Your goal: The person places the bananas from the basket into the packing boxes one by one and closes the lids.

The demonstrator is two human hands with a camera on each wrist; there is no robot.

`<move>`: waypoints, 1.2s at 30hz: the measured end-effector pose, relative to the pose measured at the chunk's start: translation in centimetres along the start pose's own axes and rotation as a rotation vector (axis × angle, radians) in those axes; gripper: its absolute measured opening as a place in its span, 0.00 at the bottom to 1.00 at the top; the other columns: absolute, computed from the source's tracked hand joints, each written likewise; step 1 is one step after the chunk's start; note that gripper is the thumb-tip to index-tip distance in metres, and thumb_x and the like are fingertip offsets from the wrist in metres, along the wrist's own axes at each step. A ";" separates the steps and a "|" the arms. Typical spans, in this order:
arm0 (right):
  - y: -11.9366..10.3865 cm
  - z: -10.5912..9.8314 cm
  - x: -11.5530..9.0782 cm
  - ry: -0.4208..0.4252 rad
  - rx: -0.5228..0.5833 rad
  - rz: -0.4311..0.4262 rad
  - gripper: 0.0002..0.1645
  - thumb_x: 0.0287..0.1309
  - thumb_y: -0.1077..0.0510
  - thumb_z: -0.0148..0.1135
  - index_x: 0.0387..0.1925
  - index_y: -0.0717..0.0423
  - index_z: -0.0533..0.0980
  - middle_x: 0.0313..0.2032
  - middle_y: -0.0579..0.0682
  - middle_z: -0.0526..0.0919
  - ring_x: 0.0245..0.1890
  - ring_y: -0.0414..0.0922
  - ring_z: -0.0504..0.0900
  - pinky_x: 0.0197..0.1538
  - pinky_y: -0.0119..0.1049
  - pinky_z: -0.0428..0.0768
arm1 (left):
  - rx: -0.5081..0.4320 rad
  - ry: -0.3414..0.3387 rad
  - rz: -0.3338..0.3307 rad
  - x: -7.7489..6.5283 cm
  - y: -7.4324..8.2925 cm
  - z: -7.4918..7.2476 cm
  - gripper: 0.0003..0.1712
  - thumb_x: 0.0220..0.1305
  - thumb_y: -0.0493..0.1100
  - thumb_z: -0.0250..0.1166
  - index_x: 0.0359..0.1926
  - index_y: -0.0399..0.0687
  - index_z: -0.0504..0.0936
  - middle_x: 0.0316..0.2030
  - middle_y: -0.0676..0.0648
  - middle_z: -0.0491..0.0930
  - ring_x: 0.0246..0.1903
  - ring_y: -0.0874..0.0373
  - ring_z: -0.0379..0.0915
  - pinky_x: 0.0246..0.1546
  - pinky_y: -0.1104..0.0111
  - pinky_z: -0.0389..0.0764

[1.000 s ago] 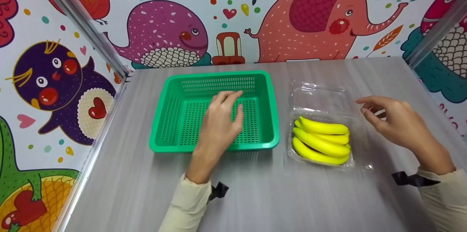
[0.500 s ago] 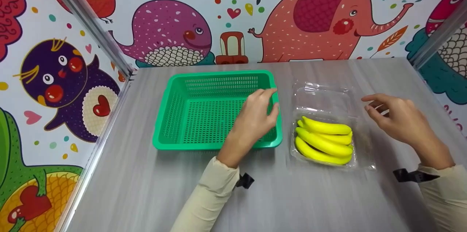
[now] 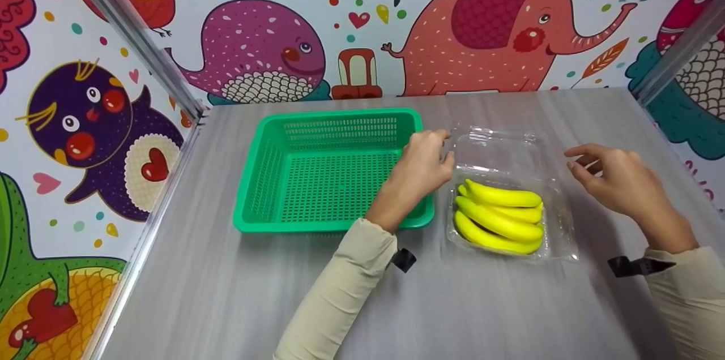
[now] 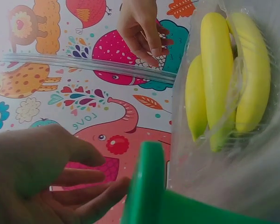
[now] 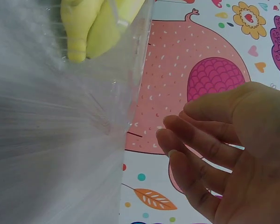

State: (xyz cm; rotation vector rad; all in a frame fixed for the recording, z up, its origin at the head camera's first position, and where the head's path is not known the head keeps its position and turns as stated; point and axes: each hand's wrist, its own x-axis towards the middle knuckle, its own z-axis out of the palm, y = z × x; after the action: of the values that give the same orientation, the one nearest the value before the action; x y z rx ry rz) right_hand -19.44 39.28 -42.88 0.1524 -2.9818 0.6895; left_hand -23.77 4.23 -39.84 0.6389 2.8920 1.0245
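Observation:
Several yellow bananas lie side by side in a clear plastic clamshell box, whose lid is folded back toward the wall. To its left stands a green perforated basket with nothing in it. My left hand hovers over the basket's right rim, fingers relaxed and holding nothing; its fingers also show in the left wrist view beside the green rim. Right of the box, my right hand hangs in the air with loosely bent fingers and nothing in them, as the right wrist view confirms.
The grey wood-grain table runs back to a wall printed with cartoon animals. A second printed panel borders the left side, with a metal strip at the corner.
My left hand has moved right, from above the middle of the basket to its right rim near the box. The right hand has hardly moved; bananas and basket stay put.

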 end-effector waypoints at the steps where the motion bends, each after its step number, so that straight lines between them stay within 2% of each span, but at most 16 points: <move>1: 0.1 0.1 0.0 -0.006 0.003 0.003 0.20 0.75 0.54 0.66 0.62 0.57 0.84 0.49 0.66 0.91 0.45 0.63 0.89 0.31 0.21 0.76 | 0.004 -0.007 -0.006 0.2 0.0 0.2 0.24 0.78 0.41 0.65 0.70 0.37 0.81 0.65 0.41 0.85 0.38 0.58 0.84 0.30 0.82 0.82; 3: 0.3 0.1 0.1 -0.017 0.005 0.014 0.20 0.76 0.53 0.65 0.62 0.58 0.84 0.49 0.67 0.91 0.45 0.63 0.89 0.31 0.23 0.77 | 0.020 -0.018 -0.018 0.7 0.2 0.5 0.24 0.78 0.41 0.65 0.69 0.38 0.82 0.65 0.42 0.85 0.41 0.57 0.86 0.27 0.82 0.81; 5: 0.6 0.2 0.1 -0.030 0.007 0.029 0.21 0.76 0.53 0.65 0.61 0.59 0.84 0.49 0.68 0.90 0.45 0.64 0.88 0.32 0.28 0.82 | 0.054 -0.027 -0.021 1.1 0.3 0.9 0.23 0.78 0.41 0.65 0.69 0.39 0.82 0.65 0.43 0.86 0.46 0.56 0.86 0.29 0.81 0.82; 7: 0.7 0.3 0.1 -0.045 0.005 0.047 0.21 0.76 0.52 0.65 0.62 0.60 0.84 0.49 0.68 0.90 0.46 0.64 0.88 0.33 0.34 0.86 | 0.074 -0.035 -0.018 1.4 0.4 1.2 0.22 0.78 0.41 0.64 0.67 0.39 0.83 0.63 0.43 0.87 0.46 0.56 0.87 0.31 0.79 0.84; 10: 0.8 0.4 0.3 -0.078 0.004 0.074 0.24 0.77 0.50 0.64 0.63 0.61 0.83 0.51 0.70 0.89 0.47 0.65 0.88 0.36 0.45 0.90 | 0.091 -0.043 -0.026 2.0 0.6 1.6 0.19 0.76 0.39 0.65 0.64 0.39 0.85 0.55 0.45 0.90 0.38 0.58 0.86 0.29 0.79 0.82; 14: 1.0 0.6 0.5 -0.121 0.002 0.097 0.26 0.77 0.49 0.64 0.65 0.62 0.82 0.53 0.71 0.88 0.49 0.66 0.88 0.39 0.50 0.91 | 0.072 -0.071 -0.060 2.6 0.8 2.0 0.19 0.73 0.37 0.66 0.63 0.39 0.85 0.42 0.45 0.88 0.23 0.59 0.78 0.19 0.79 0.74; 17: 1.2 0.8 0.6 -0.141 0.002 0.104 0.26 0.76 0.50 0.64 0.65 0.63 0.82 0.54 0.71 0.88 0.49 0.67 0.88 0.39 0.50 0.91 | 0.070 -0.093 -0.072 2.8 0.9 2.3 0.22 0.72 0.36 0.67 0.65 0.40 0.84 0.38 0.46 0.86 0.20 0.60 0.76 0.17 0.79 0.72; 21: 1.2 1.0 0.6 -0.163 0.013 0.112 0.27 0.76 0.49 0.64 0.65 0.63 0.82 0.55 0.71 0.88 0.50 0.66 0.87 0.39 0.47 0.90 | 0.079 -0.106 -0.082 3.1 0.8 2.8 0.23 0.72 0.35 0.67 0.66 0.40 0.84 0.38 0.47 0.87 0.22 0.60 0.79 0.18 0.79 0.73; 27: 1.3 1.5 0.7 -0.200 0.036 0.142 0.31 0.76 0.43 0.64 0.65 0.64 0.82 0.56 0.71 0.88 0.51 0.64 0.87 0.40 0.45 0.90 | 0.122 -0.108 -0.098 3.8 0.8 3.6 0.18 0.73 0.36 0.69 0.61 0.41 0.88 0.42 0.46 0.89 0.27 0.59 0.82 0.21 0.79 0.76; 34: 1.3 1.9 0.6 -0.205 0.045 0.140 0.31 0.75 0.43 0.65 0.63 0.65 0.83 0.55 0.71 0.88 0.47 0.58 0.88 0.34 0.34 0.86 | 0.229 -0.127 -0.112 4.3 1.0 4.2 0.10 0.72 0.37 0.71 0.52 0.43 0.90 0.39 0.48 0.90 0.28 0.59 0.82 0.25 0.77 0.80; 36: 1.3 1.9 0.6 -0.207 0.048 0.140 0.31 0.76 0.43 0.64 0.63 0.65 0.83 0.55 0.71 0.88 0.47 0.59 0.88 0.35 0.35 0.86 | 0.257 -0.123 -0.106 4.3 1.1 4.3 0.08 0.73 0.37 0.70 0.50 0.44 0.89 0.39 0.48 0.90 0.29 0.59 0.83 0.26 0.75 0.80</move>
State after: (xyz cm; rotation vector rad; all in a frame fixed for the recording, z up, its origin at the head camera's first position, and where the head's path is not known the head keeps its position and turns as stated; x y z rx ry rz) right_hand -20.27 39.50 -45.10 0.0179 -3.1992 0.8070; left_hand -26.76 9.21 -42.02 0.5273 2.9348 0.5847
